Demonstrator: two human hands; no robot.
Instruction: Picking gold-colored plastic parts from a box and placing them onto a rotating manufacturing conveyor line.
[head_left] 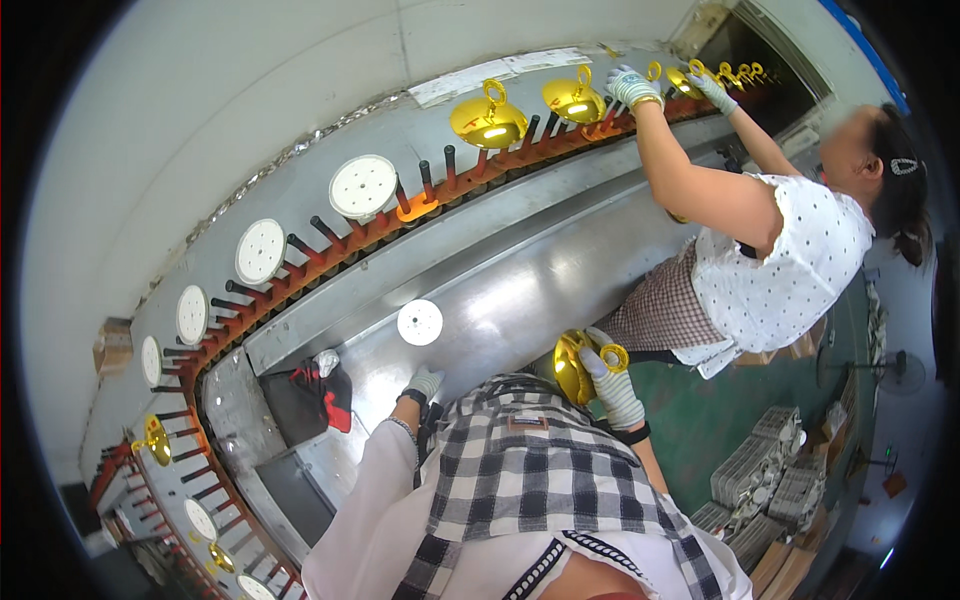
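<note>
While right hand (615, 390) holds gold dome (570, 370) | disc (420, 322), bundle (300, 405) on bench (505, 310)

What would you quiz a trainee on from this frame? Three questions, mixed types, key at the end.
1. True or false: the white disc lies on the metal counter, apart from the wearer's left hand.
2. What is the wearer's right hand holding?
A: a red post
B: a gold dome with a ring
C: a black bag
3. Fill in: the co-worker has a ____ on each hand.

Key: 1 true; 2 B; 3 glove.
</note>
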